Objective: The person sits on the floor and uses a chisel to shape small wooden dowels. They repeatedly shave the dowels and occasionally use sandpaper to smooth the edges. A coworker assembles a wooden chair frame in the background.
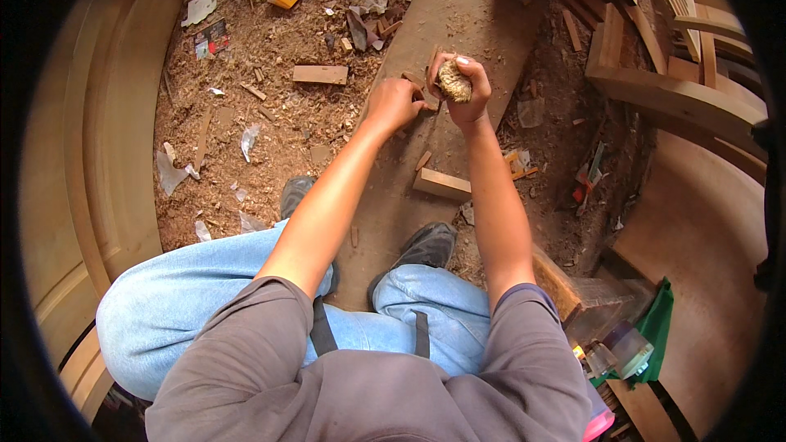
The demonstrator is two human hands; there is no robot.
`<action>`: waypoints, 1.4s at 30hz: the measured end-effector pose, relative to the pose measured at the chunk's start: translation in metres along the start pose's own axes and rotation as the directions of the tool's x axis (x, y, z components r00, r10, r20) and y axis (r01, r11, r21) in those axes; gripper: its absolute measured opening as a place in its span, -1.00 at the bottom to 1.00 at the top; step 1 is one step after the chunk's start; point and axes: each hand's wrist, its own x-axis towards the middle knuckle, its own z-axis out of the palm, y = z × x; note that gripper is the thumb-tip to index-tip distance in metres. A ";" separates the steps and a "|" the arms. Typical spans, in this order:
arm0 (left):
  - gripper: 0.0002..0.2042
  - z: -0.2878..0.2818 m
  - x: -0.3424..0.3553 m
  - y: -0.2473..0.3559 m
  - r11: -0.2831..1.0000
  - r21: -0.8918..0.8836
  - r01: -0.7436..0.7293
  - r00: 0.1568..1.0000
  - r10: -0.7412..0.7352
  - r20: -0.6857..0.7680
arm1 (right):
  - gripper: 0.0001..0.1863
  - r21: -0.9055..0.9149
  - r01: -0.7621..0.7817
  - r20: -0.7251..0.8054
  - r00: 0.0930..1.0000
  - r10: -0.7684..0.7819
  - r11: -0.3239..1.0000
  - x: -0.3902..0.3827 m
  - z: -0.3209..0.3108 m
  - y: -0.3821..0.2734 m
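Note:
My right hand (465,90) is wrapped round an upright chisel (455,82), whose round wooden handle end is frayed and faces up. Only a little of its dark shaft shows under the fist. Just to the left, my left hand (395,105) is closed with its fingertips at a small wood piece (431,101) low on the plank (458,12). The fingers hide part of that piece, and where the chisel's tip meets it cannot be made out. Closer to me, a short wooden block (442,185) lies on the plank with a small offcut (423,160) beside it.
Wood shavings (270,115) cover the ground on the left, with a flat wood offcut (320,74) and plastic scraps among them. Wooden panels (115,115) stand at the left. Curved wooden parts (679,90) are piled at the right, above a green cloth (657,331) and a clear container (629,350).

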 end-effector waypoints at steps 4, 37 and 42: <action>-0.73 0.000 -0.004 0.000 0.998 -0.011 -0.056 0.996 0.055 -0.069 | -0.47 0.095 0.005 0.011 1.000 -0.006 0.995 -0.001 0.002 0.002; -0.77 -0.005 -0.006 -0.004 0.991 -0.135 0.001 0.999 -0.007 -0.044 | -0.46 0.109 -0.006 0.016 1.000 0.004 0.994 -0.005 0.006 -0.005; -0.74 -0.006 -0.005 -0.005 0.991 -0.131 -0.001 0.999 -0.005 -0.044 | -0.48 0.025 0.011 0.068 0.998 -0.012 1.000 -0.003 0.004 -0.003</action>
